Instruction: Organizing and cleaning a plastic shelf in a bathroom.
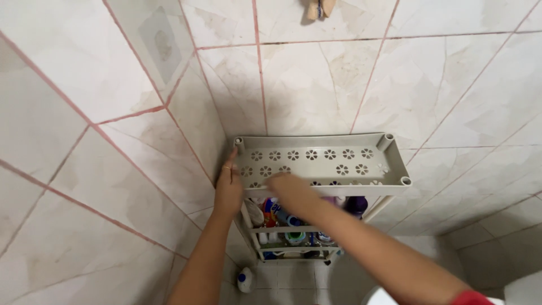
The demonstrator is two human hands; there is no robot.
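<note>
Cream wall tiles [316,85] with reddish grout meet in a bathroom corner, where a grey plastic shelf rack [361,148] stands tucked against both walls, seen from above. Its top tray, pierced with flower-shaped holes, runs its long side from left to right along the back wall, with short post sockets at the corners pointing upward. The left hand [228,189], a ring on one finger, is pressed against the tray's left end with fingers extended up the rim, apparently to steady the light rack so it does not shift. The right hand [288,189] lies across the tray's front left area, blurred, so whether its fingers are spread flat or curled on something cannot be told; the two hands are apart, a short gap between them. Lower tiers, packed with bottles [282,217] and tubs, show beneath the forearms. A small white bottle with a blue cap [244,279] stands on the tiled floor near the rack's foot.
</note>
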